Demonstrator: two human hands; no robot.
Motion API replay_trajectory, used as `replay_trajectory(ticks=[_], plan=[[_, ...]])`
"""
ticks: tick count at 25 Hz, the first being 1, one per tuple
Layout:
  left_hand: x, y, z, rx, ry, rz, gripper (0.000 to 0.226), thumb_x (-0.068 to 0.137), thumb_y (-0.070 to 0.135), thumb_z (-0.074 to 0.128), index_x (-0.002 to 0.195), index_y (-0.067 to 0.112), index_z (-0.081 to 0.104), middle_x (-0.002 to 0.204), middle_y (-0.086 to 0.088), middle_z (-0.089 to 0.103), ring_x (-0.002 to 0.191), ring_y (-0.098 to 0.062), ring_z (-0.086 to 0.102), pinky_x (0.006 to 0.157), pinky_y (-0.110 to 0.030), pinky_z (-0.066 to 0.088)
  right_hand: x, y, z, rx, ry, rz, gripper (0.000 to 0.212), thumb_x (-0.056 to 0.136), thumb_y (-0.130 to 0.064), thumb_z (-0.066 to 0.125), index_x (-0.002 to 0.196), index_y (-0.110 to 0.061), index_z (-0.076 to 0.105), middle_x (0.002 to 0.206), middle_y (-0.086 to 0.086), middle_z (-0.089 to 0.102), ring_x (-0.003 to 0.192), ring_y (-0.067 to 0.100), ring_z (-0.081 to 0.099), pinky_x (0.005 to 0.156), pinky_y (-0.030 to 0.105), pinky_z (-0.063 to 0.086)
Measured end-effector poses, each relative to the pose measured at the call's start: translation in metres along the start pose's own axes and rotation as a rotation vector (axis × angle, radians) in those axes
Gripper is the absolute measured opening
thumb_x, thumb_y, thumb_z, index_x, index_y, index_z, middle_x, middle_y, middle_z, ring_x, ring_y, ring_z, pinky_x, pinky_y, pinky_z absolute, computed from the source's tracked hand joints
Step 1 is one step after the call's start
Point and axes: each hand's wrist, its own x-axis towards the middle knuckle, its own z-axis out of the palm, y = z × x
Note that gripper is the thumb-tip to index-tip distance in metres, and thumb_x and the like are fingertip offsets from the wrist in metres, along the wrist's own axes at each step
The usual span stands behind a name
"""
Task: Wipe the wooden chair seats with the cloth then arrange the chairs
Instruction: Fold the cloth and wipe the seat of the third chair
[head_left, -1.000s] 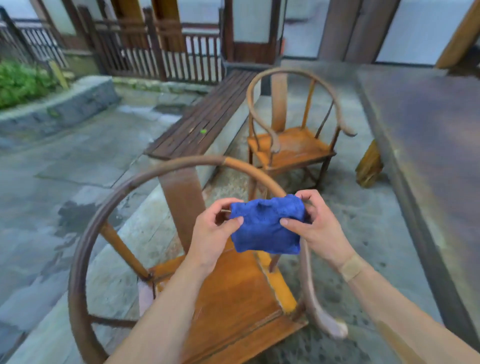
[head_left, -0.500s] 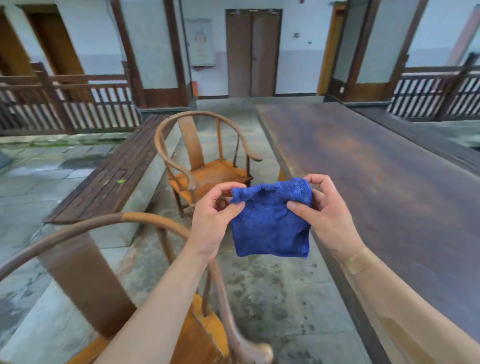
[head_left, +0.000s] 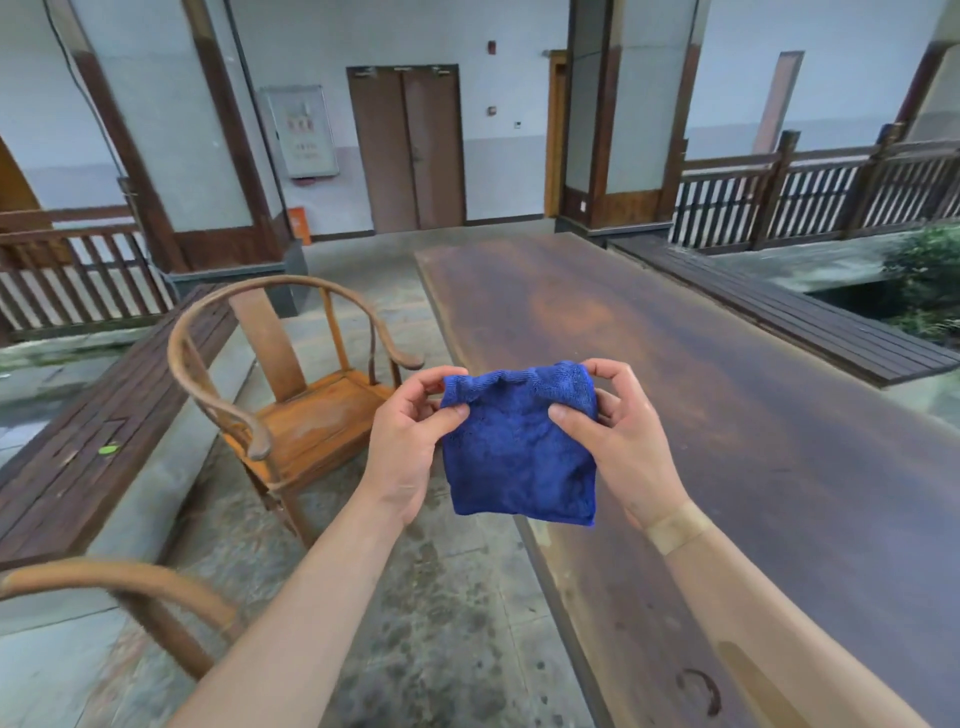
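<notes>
Both hands, left hand (head_left: 410, 441) and right hand (head_left: 618, 441), are pinching the blue cloth's (head_left: 519, 452) top corners (hanging folded) beside the round-backed chair (head_left: 291, 395).

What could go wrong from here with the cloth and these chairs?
1. The blue cloth hangs pinched only at its top corners by the left hand and right hand; a loose grip could drop it onto the stained floor.
2. The near chair's rail sits close by the left arm and could be bumped.
3. The far chair stands close to the long table, so moving it may knock the edge.
</notes>
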Motion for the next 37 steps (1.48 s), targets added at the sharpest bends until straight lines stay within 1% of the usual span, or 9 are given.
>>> replay_trajectory(ticks=[7, 11, 13, 17, 19, 25, 29, 32, 37], plan=[[0.06, -0.036, -0.003, -0.01, 0.069, -0.035, 0.042, 0.083, -0.017, 0.058, 0.096, 0.021, 0.072, 0.093, 0.003, 0.074, 0.09, -0.01, 0.065, 0.082, -0.024, 0.052, 0.057, 0.034, 0.007, -0.01, 0.029, 0.029, 0.036, 0.09, -0.007, 0.071, 0.109, -0.033, 0.054, 0.093, 0.005, 0.076, 0.086, 0.024, 0.07, 0.087, 0.049, 0.058], [0.106, -0.055, -0.034, 0.006, 0.106, -0.056, 0.041, 0.084, -0.012, 0.061, 0.093, 0.026, 0.075, 0.103, -0.002, 0.074, 0.098, -0.016, 0.065, 0.087, -0.031, 0.052, 0.108, 0.055, 0.032, 0.002, -0.036, 0.05, 0.042, 0.09, -0.01, 0.07, 0.114, -0.039, 0.053, 0.094, 0.008, 0.075, 0.095, 0.032, 0.069, 0.09, 0.055, 0.056], [0.133, -0.062, -0.055, 0.001, 0.148, -0.065, 0.042, 0.085, -0.011, 0.062, 0.091, 0.028, 0.075, 0.099, 0.001, 0.074, 0.096, -0.013, 0.065, 0.086, -0.03, 0.051, 0.144, 0.065, 0.052, -0.016, -0.079, 0.044, 0.047, 0.09, -0.008, 0.07, 0.12, -0.04, 0.053, 0.093, 0.01, 0.075, 0.095, 0.031, 0.07, 0.091, 0.054, 0.056], [0.196, -0.079, -0.122, 0.048, 0.254, -0.067, 0.036, 0.082, -0.004, 0.067, 0.095, 0.028, 0.075, 0.102, 0.0, 0.074, 0.099, -0.015, 0.065, 0.088, -0.034, 0.052, 0.232, 0.096, 0.121, -0.013, -0.193, 0.051, 0.038, 0.09, -0.007, 0.07, 0.115, -0.034, 0.06, 0.096, 0.004, 0.077, 0.094, 0.025, 0.072, 0.091, 0.051, 0.057], [0.234, -0.086, -0.167, 0.077, 0.334, -0.064, 0.034, 0.083, -0.002, 0.068, 0.1, 0.026, 0.073, 0.106, -0.003, 0.074, 0.101, -0.021, 0.065, 0.092, -0.043, 0.052, 0.279, 0.115, 0.169, 0.002, -0.253, 0.065, 0.038, 0.09, -0.007, 0.07, 0.111, -0.037, 0.06, 0.094, 0.005, 0.077, 0.093, 0.029, 0.071, 0.09, 0.053, 0.057], [0.348, -0.101, -0.283, 0.128, 0.475, -0.008, 0.032, 0.072, 0.01, 0.071, 0.097, 0.03, 0.075, 0.103, -0.001, 0.073, 0.105, -0.023, 0.065, 0.103, -0.051, 0.048, 0.401, 0.171, 0.291, 0.023, -0.364, 0.032, 0.042, 0.089, -0.009, 0.071, 0.113, -0.04, 0.057, 0.096, 0.002, 0.077, 0.095, 0.027, 0.071, 0.092, 0.051, 0.056], [0.408, -0.12, -0.327, 0.143, 0.537, 0.008, 0.033, 0.073, 0.013, 0.072, 0.098, 0.035, 0.074, 0.108, 0.0, 0.073, 0.115, -0.031, 0.064, 0.106, -0.055, 0.047, 0.472, 0.198, 0.34, 0.03, -0.399, 0.026, 0.043, 0.089, -0.007, 0.071, 0.113, -0.041, 0.058, 0.095, 0.005, 0.076, 0.092, 0.026, 0.071, 0.088, 0.046, 0.057], [0.459, -0.14, -0.359, 0.158, 0.589, 0.004, 0.033, 0.074, 0.015, 0.072, 0.098, 0.036, 0.074, 0.109, 0.001, 0.073, 0.113, -0.027, 0.064, 0.106, -0.055, 0.047, 0.53, 0.225, 0.375, 0.052, -0.413, 0.023, 0.042, 0.088, -0.006, 0.071, 0.111, -0.039, 0.059, 0.092, 0.0, 0.076, 0.084, 0.016, 0.07, 0.083, 0.038, 0.057], [0.55, -0.166, -0.406, 0.208, 0.682, -0.003, 0.032, 0.075, 0.013, 0.071, 0.097, 0.035, 0.074, 0.11, -0.002, 0.071, 0.111, -0.023, 0.064, 0.104, -0.051, 0.049, 0.634, 0.271, 0.436, 0.08, -0.47, 0.043, 0.044, 0.087, -0.004, 0.071, 0.111, -0.039, 0.059, 0.092, -0.002, 0.076, 0.081, 0.015, 0.068, 0.083, 0.038, 0.057]])
